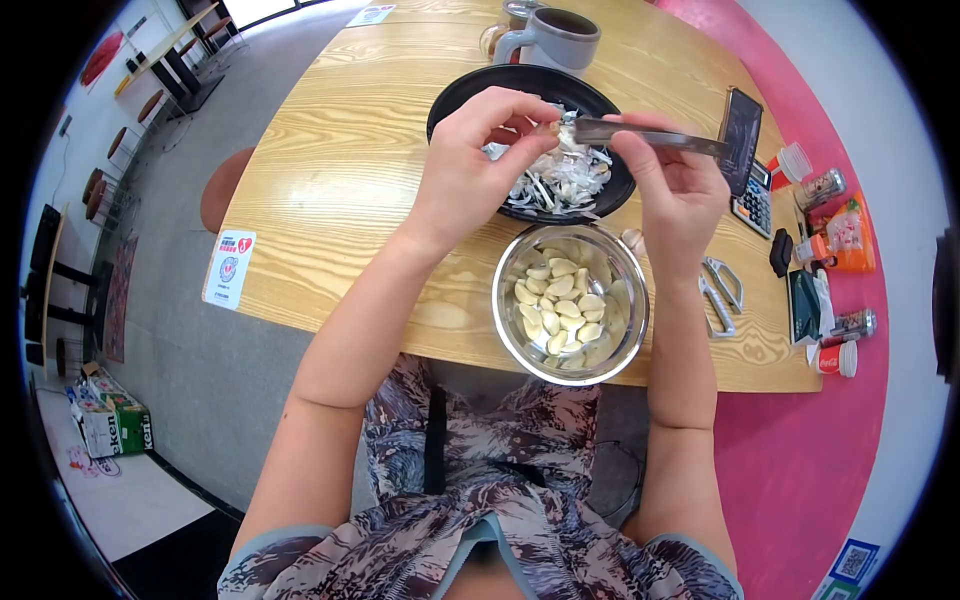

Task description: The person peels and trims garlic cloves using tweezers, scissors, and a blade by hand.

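Over a black plate (pixel 450 97) heaped with garlic skins (pixel 570 185), my left hand (pixel 490 160) pinches a small garlic clove (pixel 555 128) between thumb and fingertips. A knife (pixel 650 135) with a grey metal blade is in the closed fingers of my right hand (pixel 675 185), its blade end pointing left toward the clove. Nearer to me than the plate stands a steel bowl (pixel 500 315), holding several peeled garlic cloves (pixel 563 300). A pale garlic bulb or clove (pixel 634 240) lies right of the bowl, partly hidden by my right wrist.
Behind the plate are a grey mug (pixel 562 40) and a glass jar (pixel 490 40). On the right lie a phone (pixel 740 140), a calculator (pixel 753 205), scissors (pixel 720 295), spice jars (pixel 822 188) and an orange packet (pixel 852 235). The wooden table's (pixel 330 150) near edge runs below the bowl.
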Demonstrator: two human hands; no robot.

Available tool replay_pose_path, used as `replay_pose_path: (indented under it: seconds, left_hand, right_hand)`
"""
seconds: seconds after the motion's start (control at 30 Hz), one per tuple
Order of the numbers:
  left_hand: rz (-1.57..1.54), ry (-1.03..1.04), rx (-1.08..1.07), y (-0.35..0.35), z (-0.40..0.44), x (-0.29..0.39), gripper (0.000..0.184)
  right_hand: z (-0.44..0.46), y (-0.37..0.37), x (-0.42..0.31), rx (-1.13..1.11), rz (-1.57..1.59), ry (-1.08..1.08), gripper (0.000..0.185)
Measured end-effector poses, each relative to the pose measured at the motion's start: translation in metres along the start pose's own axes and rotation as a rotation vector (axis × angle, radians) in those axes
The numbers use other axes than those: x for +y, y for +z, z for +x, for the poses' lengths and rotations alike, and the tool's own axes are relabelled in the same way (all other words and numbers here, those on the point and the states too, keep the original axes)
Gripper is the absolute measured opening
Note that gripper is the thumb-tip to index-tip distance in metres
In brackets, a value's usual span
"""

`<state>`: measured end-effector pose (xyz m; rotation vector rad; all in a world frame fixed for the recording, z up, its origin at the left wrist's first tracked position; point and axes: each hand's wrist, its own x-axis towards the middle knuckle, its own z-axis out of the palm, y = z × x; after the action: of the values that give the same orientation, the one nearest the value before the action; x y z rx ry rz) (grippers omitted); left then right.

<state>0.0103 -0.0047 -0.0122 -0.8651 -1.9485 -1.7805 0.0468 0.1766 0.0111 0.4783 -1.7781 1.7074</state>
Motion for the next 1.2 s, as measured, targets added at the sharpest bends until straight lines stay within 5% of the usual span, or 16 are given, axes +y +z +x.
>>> replay_pose_path:
  seconds: [0.17,0.37,0.7,0.93,1.03,1.2]
  left_hand:
    - [0.111,0.140,-0.012,0.001,-0.001,0.002,0.017]
    - [0.073,0.108,-0.030,0.003,-0.002,0.003,0.018]
    - [-0.183,-0.014,0.066,0.002,-0.002,0.003,0.017]
    - [-0.365,-0.109,0.019,-0.001,0.000,0.000,0.019]
    - [-0.198,-0.038,0.000,0.001,-0.001,-0.002,0.019]
    - [-0.024,0.060,-0.012,0.003,-0.002,-0.002,0.018]
  right_hand:
    - [-0.004,0.003,0.000,-0.058,0.028,0.000,0.016]
    - [0.000,0.000,-0.002,-0.031,0.066,0.124,0.011]
    - [0.000,-0.003,0.014,0.038,-0.122,0.039,0.011]
    - [-0.002,-0.008,0.022,-0.398,-0.570,0.106,0.015]
    - [0.002,-0.003,0.007,0.013,-0.093,0.014,0.013]
    - [0.000,-0.003,-0.002,-0.046,0.144,0.094,0.017]
